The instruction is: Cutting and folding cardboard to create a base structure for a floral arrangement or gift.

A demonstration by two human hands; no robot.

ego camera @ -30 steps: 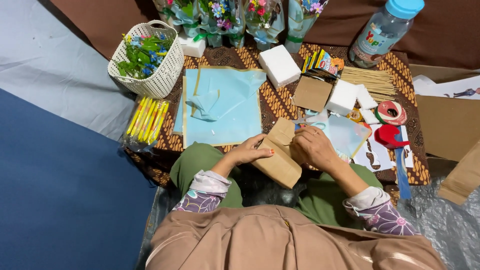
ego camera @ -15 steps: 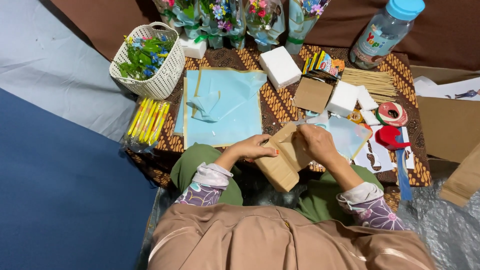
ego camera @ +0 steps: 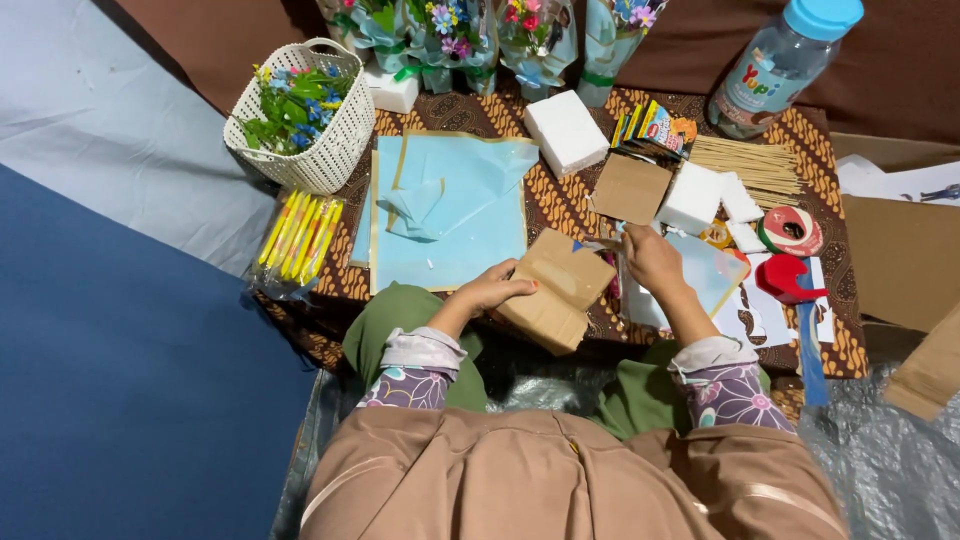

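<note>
A folded piece of brown cardboard (ego camera: 556, 288) lies at the near edge of the patterned table mat (ego camera: 545, 205). My left hand (ego camera: 497, 289) grips its left side. To the right of the cardboard, my right hand (ego camera: 650, 258) rests over a light blue sheet (ego camera: 706, 272), fingers curled at the cardboard's right edge; whether it pinches something small I cannot tell. A large light blue paper sheet (ego camera: 450, 215) with a crumpled piece on top lies to the left.
A white basket (ego camera: 308, 130) of artificial flowers stands at back left, yellow sticks in a bag (ego camera: 298, 235) below it. White foam blocks (ego camera: 565, 130), a cardboard square (ego camera: 628, 188), wooden skewers (ego camera: 765, 165), a tape roll (ego camera: 792, 230), a red tool (ego camera: 790, 278), a bottle (ego camera: 785, 65) and wrapped bouquets (ego camera: 470, 35) surround.
My right hand has moved from the cardboard's top to its right side over the light blue sheet. The cardboard has shifted slightly left under my left hand.
</note>
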